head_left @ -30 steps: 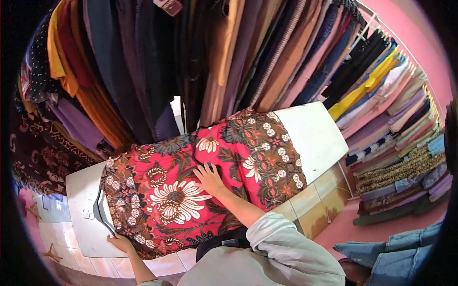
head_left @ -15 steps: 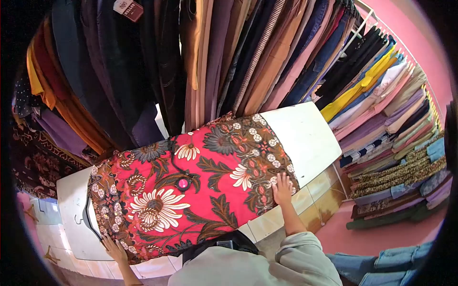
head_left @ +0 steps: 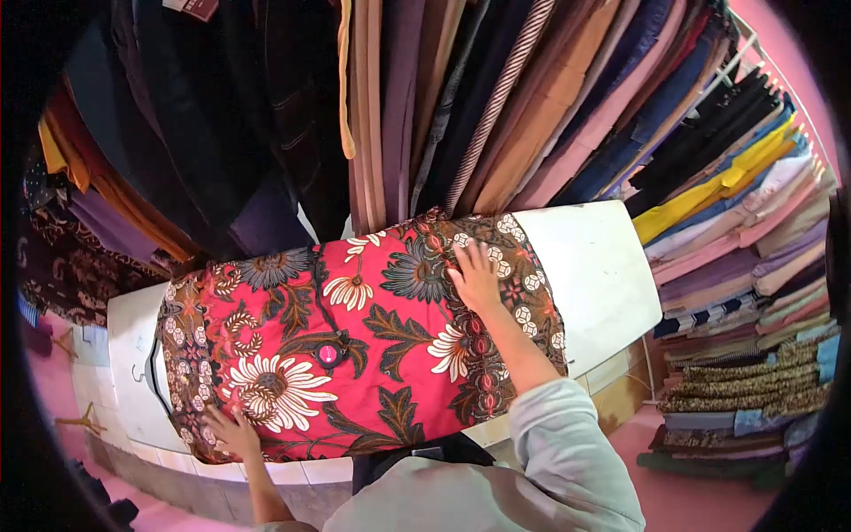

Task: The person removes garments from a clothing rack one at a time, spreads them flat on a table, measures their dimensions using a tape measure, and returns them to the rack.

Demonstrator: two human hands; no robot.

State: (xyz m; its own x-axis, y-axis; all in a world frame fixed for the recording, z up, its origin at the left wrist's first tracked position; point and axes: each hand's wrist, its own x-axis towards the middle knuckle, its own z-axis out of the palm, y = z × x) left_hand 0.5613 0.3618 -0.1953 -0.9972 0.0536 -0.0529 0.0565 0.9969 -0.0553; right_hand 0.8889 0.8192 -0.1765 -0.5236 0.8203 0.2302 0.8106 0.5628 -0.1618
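Note:
A red and brown patterned cloth (head_left: 381, 355) with white flowers lies spread over a white board (head_left: 598, 266). My left hand (head_left: 232, 434) rests on its lower left part with the fingers apart. Near the cloth's upper right part, my right hand (head_left: 477, 277) lies flat on the brown border, fingers spread. Between the hands is a round pink and black object (head_left: 329, 355) on a dark cord that runs up to the cloth's far edge. A dark hanger (head_left: 152, 377) sticks out from the cloth's left end, its hook over the board.
Hanging trousers (head_left: 532, 106) crowd close behind the board. More folded garments hang on a rack (head_left: 745, 257) at the right, before a pink wall. Dark patterned cloth (head_left: 71, 266) hangs at the left. Tiled surface (head_left: 324, 470) shows along the board's near side.
My right hand moved from the cloth's middle to its right edge, then up the right border. My left hand moved from the hanger's end onto the cloth. The round object came into sight.

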